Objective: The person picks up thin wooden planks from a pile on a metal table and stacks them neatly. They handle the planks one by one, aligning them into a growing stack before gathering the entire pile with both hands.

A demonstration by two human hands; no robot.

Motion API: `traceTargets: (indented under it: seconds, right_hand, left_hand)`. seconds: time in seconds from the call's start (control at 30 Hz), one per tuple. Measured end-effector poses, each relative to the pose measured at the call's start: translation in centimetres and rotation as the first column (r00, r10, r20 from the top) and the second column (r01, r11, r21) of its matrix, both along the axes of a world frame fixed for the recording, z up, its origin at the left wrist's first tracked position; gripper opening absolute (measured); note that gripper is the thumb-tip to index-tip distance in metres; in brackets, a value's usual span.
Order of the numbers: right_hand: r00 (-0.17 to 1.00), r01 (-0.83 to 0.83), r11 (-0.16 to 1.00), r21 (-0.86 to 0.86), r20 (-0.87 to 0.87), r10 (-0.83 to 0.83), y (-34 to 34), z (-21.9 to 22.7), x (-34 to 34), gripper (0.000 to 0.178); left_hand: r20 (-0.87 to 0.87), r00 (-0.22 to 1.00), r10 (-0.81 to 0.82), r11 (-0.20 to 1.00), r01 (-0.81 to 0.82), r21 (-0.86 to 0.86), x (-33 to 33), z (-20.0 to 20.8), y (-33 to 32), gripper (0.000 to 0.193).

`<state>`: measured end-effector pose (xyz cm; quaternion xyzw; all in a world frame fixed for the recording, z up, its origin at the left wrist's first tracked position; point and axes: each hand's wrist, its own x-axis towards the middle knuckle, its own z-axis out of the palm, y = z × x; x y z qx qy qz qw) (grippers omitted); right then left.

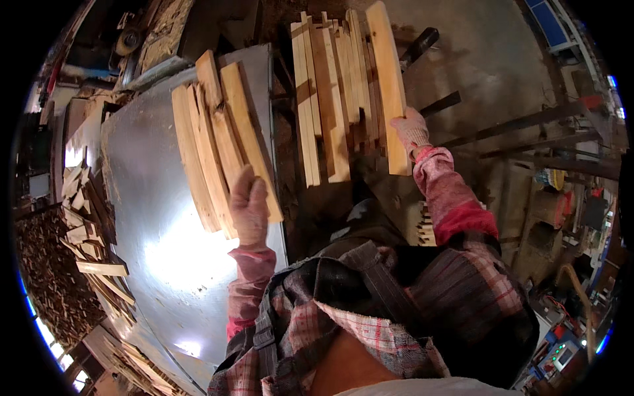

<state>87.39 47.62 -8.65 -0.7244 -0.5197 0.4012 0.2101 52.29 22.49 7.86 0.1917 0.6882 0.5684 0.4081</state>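
Note:
My left hand (249, 210), in a pale work glove, is closed over the near end of a wooden board (224, 132) on the grey metal tabletop (145, 171). Other boards lie close on both sides, one long board (246, 119) to the right of it; the glove hides the near end of the held one. On my right, my gloved right hand (412, 128) grips the right edge of another wooden board (386, 72). That board stands out at the right side of a row of several light wooden boards (327, 92).
Scrap wood strips (86, 218) are heaped past the table's left side. Dark metal bars (528, 132) reach across on the right. A small control box with green lights (561, 355) is at the lower right. More short wooden pieces (424, 224) sit below my right forearm.

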Motion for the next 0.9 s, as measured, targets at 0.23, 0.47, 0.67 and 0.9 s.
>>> traceTargets:
  seconds: [0.23,0.47,0.67,0.9]
  right_hand:
    - [0.987,-0.087,0.990,-0.114,0.126,0.101,8.7,-6.1,-0.9,0.028]
    - [0.974,-0.053,0.982,-0.184,0.206,0.091,12.8,-14.5,-2.3,0.036]
    - [0.839,-0.458,0.885,-0.088,0.286,0.462,14.1,-14.4,-2.1,0.050]
    - [0.759,-0.633,0.772,0.057,0.242,0.604,10.0,0.1,-10.0,0.041]
  left_hand:
    - [-0.037,0.971,-0.234,0.959,0.225,-0.172,9.4,-5.2,5.7,0.036]
    - [-0.236,0.919,-0.317,0.941,0.273,-0.200,11.8,-5.8,7.5,0.035]
    - [-0.672,0.660,-0.335,0.852,-0.093,-0.515,6.1,-0.7,9.5,0.025]
    - [-0.725,0.615,-0.310,0.686,-0.384,-0.618,-3.7,-4.4,1.4,0.063]
